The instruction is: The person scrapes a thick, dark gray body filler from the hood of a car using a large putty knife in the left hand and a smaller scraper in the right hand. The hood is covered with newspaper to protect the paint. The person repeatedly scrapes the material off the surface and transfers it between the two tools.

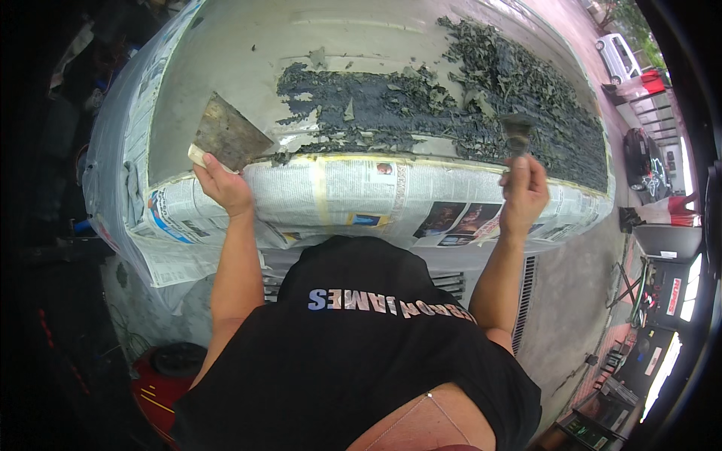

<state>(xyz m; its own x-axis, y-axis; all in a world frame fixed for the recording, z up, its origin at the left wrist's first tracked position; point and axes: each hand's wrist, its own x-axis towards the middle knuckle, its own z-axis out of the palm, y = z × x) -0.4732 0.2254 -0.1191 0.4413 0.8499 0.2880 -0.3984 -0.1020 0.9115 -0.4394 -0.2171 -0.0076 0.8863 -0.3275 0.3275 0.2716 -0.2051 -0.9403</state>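
In front of me is a large vehicle panel (233,49), pale and bare on its left side. Dark, wrinkled, flaking paint (383,98) covers its middle and right, with loose curled flakes on top. My left hand (226,188) grips the pale edge of a wide, stained flat plate (229,135), which is tilted over the panel's near left edge. My right hand (525,197) is wrapped around the handle of a scraper (517,131). The scraper's blade is slightly blurred and lies over the dark flaking paint; whether it touches cannot be made out.
Newspaper (331,188) fixed with yellowish tape lines the panel's near edge. Clear plastic sheeting (113,150) drapes the left side. A red rounded object (169,383) sits on the floor at lower left. Parked cars (618,56) and workshop equipment stand along the right.
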